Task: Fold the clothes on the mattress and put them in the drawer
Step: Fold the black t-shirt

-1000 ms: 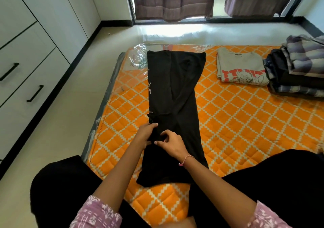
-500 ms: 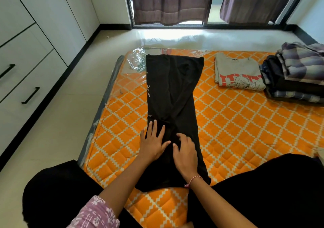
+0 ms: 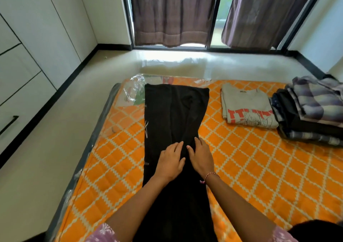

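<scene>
While both forearms reach forward from the bottom of the head view, the left hand (image 3: 170, 162) and right hand (image 3: 201, 159) lie palm-down side by side on the black garment (image 3: 172, 115), near its middle. Fingers on both are straight and slightly spread, pointing away from the person and a little toward each other; neither hand grips or pinches the cloth, they only press flat on it, and the two index fingers come close together without clearly touching, though motion blur makes that gap hard to judge. A bracelet (image 3: 210, 176) circles the right wrist. The garment is folded into a long narrow strip running lengthwise on the orange mattress (image 3: 241, 167), its far end near the clear plastic wrap (image 3: 134, 91). To the right on the mattress lie a folded grey shirt (image 3: 246, 108) and, just beside it, a stack (image 3: 311, 111) of folded clothes. White drawers (image 3: 16, 100) line the left wall.
</scene>
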